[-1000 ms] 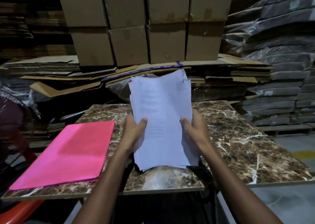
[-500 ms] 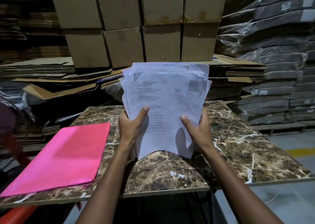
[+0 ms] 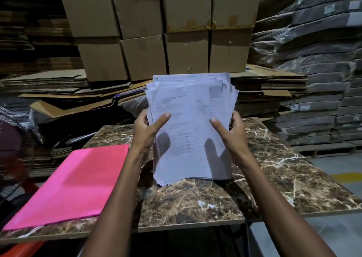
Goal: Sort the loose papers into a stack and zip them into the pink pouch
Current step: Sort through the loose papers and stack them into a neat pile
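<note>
Papers (image 3: 191,131) at frame centre are gripped upright by left hand (image 3: 146,134) and right hand (image 3: 233,137), lower edge stood on the table (image 3: 284,178), likely for squaring uneven sheets. Pink pouch (image 3: 72,186) lies flat lower left, untouched.

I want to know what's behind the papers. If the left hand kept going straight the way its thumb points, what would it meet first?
The left hand grips the paper stack, thumb aimed up and right across the top sheet. Beyond the papers, the cardboard boxes probably come next, though depth is unclear.
</note>
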The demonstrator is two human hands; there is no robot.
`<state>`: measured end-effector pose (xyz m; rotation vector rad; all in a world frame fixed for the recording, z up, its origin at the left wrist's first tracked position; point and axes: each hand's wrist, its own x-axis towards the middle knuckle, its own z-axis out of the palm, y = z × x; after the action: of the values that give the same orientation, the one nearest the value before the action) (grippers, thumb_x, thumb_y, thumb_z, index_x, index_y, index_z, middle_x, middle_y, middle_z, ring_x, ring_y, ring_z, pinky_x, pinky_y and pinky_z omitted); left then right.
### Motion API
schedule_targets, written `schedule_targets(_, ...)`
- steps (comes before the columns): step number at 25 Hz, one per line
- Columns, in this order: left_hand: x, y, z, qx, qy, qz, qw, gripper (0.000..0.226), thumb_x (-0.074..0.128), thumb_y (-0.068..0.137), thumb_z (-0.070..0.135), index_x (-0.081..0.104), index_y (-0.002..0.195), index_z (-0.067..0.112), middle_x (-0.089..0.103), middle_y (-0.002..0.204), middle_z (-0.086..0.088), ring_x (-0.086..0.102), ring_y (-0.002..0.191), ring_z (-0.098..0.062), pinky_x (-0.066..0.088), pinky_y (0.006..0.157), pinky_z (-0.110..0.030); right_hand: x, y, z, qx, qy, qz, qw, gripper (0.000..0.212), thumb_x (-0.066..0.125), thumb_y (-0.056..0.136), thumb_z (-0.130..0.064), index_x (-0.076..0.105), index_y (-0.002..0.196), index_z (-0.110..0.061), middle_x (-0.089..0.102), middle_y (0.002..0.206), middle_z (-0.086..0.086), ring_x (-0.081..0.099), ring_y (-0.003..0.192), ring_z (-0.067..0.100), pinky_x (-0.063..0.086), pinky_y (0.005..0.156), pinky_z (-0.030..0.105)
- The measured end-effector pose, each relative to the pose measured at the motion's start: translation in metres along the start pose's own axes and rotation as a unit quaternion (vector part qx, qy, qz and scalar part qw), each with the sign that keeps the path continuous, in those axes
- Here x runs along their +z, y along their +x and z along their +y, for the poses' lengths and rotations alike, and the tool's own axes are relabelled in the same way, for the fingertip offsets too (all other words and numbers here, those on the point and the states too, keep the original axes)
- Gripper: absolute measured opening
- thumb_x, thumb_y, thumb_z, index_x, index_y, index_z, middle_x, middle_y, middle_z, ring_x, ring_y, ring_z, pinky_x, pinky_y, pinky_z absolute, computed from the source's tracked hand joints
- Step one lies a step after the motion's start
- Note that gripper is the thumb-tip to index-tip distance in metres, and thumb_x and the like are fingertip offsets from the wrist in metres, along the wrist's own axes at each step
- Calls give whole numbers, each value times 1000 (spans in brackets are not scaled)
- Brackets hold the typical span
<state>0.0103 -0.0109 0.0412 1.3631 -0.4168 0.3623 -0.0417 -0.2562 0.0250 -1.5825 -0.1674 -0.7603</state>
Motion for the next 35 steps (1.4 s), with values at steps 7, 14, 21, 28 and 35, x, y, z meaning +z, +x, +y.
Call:
schedule_targets(7,11,-34,-31,-88,-65,54,993,35,85,77,43,78,101,18,78,104,-1,75,99,-22,57,89,-45,13,-21,17,40,42,-22,998,40,73,89,-40,61,124,-25,72,118,-3,71,108,14,59,87,32)
schedule_targets(14,11,-26,-15,-22,46,82,995,48,83,62,58,76,97,25,78,97,10,74,92,-8,59,79,-34,11,-9,6,24,11,21,999,54,68,85,-58,62,124,-21,72,116,-7,70,103,6,60,90,43)
schedule_targets(21,22,-9,13,61,53,127,989,71,88,74,42,53,130,14,71,114,4,71,99,-5,60,84,-33,21,9,-25,-59,-72,42,995,55,51,103,-46,30,151,-32,59,119,-23,62,101,-12,54,81,22)
schedule_targets(28,32,-1,29,54,69,136,987,56,89,67,52,69,109,21,77,100,7,74,91,-10,61,84,-41,30,16,-37,-87,-98,38,991,81,67,88,-56,31,155,-27,53,142,-7,57,121,4,51,100,28)
schedule_targets(35,22,-1,31,73,103,165,978,88,91,62,58,53,136,28,71,110,5,71,97,-13,59,87,-40,19,10,-32,-89,-69,73,991,90,79,84,-46,22,154,-37,53,126,-23,64,104,-2,59,89,46)
